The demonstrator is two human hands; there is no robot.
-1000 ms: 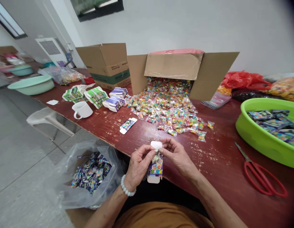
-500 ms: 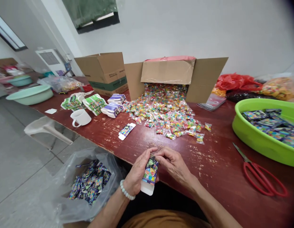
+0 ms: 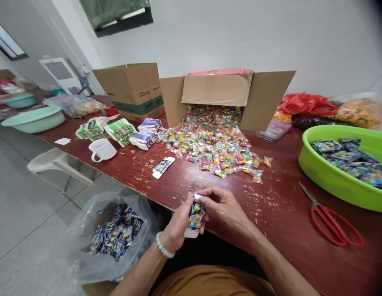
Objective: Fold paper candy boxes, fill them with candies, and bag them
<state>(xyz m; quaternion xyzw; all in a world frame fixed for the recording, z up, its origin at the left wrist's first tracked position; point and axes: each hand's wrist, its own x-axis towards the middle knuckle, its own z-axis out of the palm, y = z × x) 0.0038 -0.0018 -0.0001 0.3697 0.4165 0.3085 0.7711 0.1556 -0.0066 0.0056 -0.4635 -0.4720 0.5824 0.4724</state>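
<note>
A small printed candy box (image 3: 196, 214), dark with bright pictures, is held upright in my left hand (image 3: 179, 220), fingers wrapped round its sides. A white flap hangs from its lower end. At the upper end my right hand (image 3: 223, 204) is closed, thumb and fingers pinching the white top flap. On the table beyond lies one flattened box (image 3: 163, 167) of the same print. Past it spreads a heap of clear-wrapped colourful candies (image 3: 214, 144), spilling from a tipped carton (image 3: 217, 91).
Red-handled scissors (image 3: 332, 226) and a green basin (image 3: 314, 160) of dark packets are at right. A white mug (image 3: 102, 149), stacks of flat boxes (image 3: 121, 132) and an open carton (image 3: 141, 84) stand left. A plastic-lined bin (image 3: 86, 263) of packets is below the table edge.
At the top of the candy box, my right fingers have shifted and a white flap now shows there. The box is tilted slightly differently, and the view has moved a little.
</note>
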